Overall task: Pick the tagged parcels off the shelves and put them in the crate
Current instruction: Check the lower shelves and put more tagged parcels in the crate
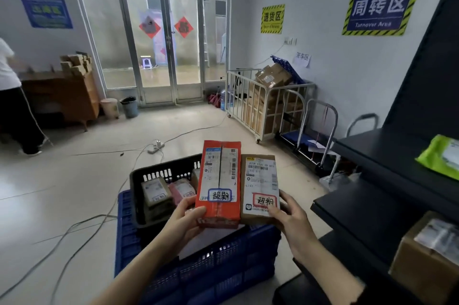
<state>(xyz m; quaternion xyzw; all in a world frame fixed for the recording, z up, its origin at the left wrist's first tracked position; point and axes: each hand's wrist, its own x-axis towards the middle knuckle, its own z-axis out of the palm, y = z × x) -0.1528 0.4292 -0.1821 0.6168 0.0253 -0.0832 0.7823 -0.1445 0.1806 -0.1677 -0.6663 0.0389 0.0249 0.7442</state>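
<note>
Carrying: left hand [189,216] grips red box [219,178]; right hand [291,217] grips brown box [259,180]; boxes touching, both tagged.
Crate [161,167]: just beyond the left hand, lower, parcels [155,191] inside.
Next: probably lower both boxes into its free space.

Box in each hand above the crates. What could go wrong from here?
The left hand grips the red box and the right hand the brown box only at their near ends; either may tip out. They could land in the blue crate, not the black crate. The floor cables may trip you.
</note>
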